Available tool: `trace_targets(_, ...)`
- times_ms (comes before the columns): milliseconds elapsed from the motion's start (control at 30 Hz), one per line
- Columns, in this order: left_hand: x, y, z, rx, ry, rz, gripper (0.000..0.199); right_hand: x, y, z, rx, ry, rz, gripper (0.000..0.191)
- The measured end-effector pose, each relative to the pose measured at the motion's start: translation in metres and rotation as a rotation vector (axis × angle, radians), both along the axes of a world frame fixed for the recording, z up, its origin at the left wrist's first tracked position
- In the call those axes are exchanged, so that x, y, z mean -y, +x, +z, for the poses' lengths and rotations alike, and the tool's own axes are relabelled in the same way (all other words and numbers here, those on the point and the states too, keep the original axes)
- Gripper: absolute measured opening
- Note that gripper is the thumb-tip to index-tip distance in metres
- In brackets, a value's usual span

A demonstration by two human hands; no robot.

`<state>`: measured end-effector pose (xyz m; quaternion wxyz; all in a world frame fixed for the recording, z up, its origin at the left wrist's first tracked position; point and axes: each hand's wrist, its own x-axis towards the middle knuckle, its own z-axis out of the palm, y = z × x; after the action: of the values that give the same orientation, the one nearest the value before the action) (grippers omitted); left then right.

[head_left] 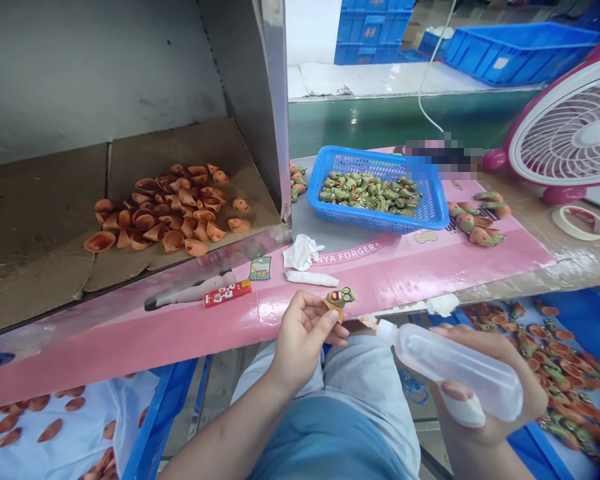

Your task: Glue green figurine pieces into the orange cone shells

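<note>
While we hold the green figure [341, 297] at the near edge of the bench [260, 320], we hold the squeeze bottle [455, 370] to the right of it. The left hand [304, 337] is pinched on the figure, thumb and fingers closing around its orange piece [337, 309]. The right hand [517, 363] is wrapped around the bottle body.

Note the governing relation: nozzle [386, 332] to figure. From the right hand, the figure lies to the left and slightly farther from us. We align the bottle's long axis from lower right to upper left, with the nozzle at its left end, pointing toward the figure. Nozzle and figure are near each other but apart. The left hand is nearer the figure, being in contact with it; the bottle stands between it and the right hand.

Observe the limits of view. Our left thumb and fingers cover much of the orange piece. The bottle hides part of the right palm, and we cannot tell its fill level. An orange-tinged scrap beside the nozzle tip is hard to identify. At the right, the frame cuts off the blue tray [589, 313].
</note>
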<state>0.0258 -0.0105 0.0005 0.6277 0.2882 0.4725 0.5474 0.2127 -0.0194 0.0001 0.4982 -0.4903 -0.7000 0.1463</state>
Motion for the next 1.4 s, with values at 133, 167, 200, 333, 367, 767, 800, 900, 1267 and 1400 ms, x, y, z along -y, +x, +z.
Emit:
trace_targets(133, 0.001, 0.001, 0.001, -0.003, 0.006, -0.009, 0.021, -0.004, -0.010, 0.011, -0.138, 0.076, -0.018, 0.031)
trace_targets(167, 0.001, 0.002, 0.002, -0.003, 0.004, -0.009, 0.021, -0.005, -0.010, 0.013, -0.134, 0.063, -0.011, 0.031)
trace_targets(200, 0.001, 0.002, 0.002, -0.003, 0.001, -0.011, 0.021, -0.006, -0.010, 0.014, -0.127, 0.056, -0.009, 0.030)
trace_targets(333, 0.001, 0.003, 0.002, 0.002, -0.002, -0.021, 0.022, -0.007, -0.009, 0.015, -0.077, 0.059, -0.006, 0.030)
trace_targets(367, 0.001, 0.003, 0.002, 0.003, -0.002, -0.023, 0.022, -0.008, -0.010, 0.016, -0.075, 0.060, 0.003, 0.030)
trace_targets(767, 0.002, 0.003, 0.002, 0.005, 0.009, -0.037, 0.019, -0.008, -0.013, 0.006, -0.178, 0.037, 0.024, 0.035)
trace_targets(800, 0.002, 0.003, 0.001, 0.006, 0.008, -0.037, 0.019, -0.009, -0.014, 0.006, -0.186, 0.035, 0.018, 0.034)
trace_targets(900, 0.002, 0.002, 0.001, 0.015, 0.009, -0.037, 0.019, -0.009, -0.014, 0.007, -0.201, 0.029, 0.025, 0.031)
trace_targets(1267, 0.002, 0.002, 0.001, 0.073, 0.015, -0.048, 0.018, -0.010, -0.019, 0.012, -0.260, 0.034, 0.076, 0.025)
trace_targets(1400, 0.002, 0.002, 0.000, 0.058, 0.011, -0.048, 0.018, -0.010, -0.016, 0.010, -0.242, 0.085, 0.097, 0.030)
